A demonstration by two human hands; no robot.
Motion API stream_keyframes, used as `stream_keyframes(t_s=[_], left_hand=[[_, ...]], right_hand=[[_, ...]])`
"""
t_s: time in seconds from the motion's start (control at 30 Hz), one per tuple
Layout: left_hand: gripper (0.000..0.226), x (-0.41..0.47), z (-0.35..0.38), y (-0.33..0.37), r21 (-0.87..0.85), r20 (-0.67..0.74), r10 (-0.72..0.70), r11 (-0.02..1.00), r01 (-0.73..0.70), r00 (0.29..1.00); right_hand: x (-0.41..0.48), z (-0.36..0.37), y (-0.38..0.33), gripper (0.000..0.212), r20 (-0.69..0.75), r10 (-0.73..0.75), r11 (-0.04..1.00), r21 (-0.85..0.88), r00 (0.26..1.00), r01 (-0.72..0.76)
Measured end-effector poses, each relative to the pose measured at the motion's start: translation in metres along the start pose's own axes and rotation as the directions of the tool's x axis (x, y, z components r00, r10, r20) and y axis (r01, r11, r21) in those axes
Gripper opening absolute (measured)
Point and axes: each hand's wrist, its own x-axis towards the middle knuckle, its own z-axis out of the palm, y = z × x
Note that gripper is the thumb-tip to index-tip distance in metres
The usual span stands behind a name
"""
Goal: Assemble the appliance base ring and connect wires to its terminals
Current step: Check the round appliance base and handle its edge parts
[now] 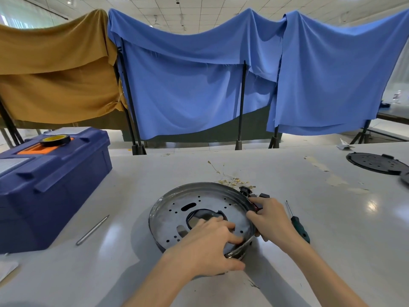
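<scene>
Left hand (pixel 205 247) fingers flat, pressing the base ring (pixel 177 207) down. Right hand (pixel 269 218) fingers pinch its right rim. Wires (pixel 230 181) lie just past the far rim, nearer the right hand.

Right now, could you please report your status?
Left hand pressing base ring. Right hand pinching its rim. Wires loose behind it; screwdriver beside right hand.
</scene>
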Motion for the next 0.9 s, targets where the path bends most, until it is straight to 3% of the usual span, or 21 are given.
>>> stream_keyframes(t_s=[0.13,0.3,0.6,0.8,0.9], left_hand=[[0.050,0.002,0.003,-0.004,-0.001,0.053,-0.021,1.000,0.021,0.998],[0.049,0.002,0.008,-0.003,-0.008,0.067,-0.050,0.999,0.050,0.996],[0.043,0.001,0.008,-0.003,-0.073,0.015,-0.046,0.996,0.047,0.999],[0.040,0.001,0.009,-0.003,-0.109,-0.009,-0.047,0.993,0.046,0.999],[0.039,0.001,0.010,-0.004,-0.125,-0.007,-0.047,0.991,0.045,0.999]], right_hand=[[-0.002,-0.001,0.002,0.050,0.009,0.011,0.999,0.036,1.000,-0.011],[0.004,-0.006,0.012,0.024,-0.091,0.012,0.997,0.083,0.996,-0.004],[0.020,-0.028,0.058,0.020,-0.306,0.134,0.976,-0.124,0.942,-0.179],[0.029,-0.021,0.069,0.019,-0.226,0.090,0.914,-0.369,0.970,-0.171],[0.029,-0.018,0.072,0.015,-0.230,0.074,0.909,-0.384,0.970,-0.160]])
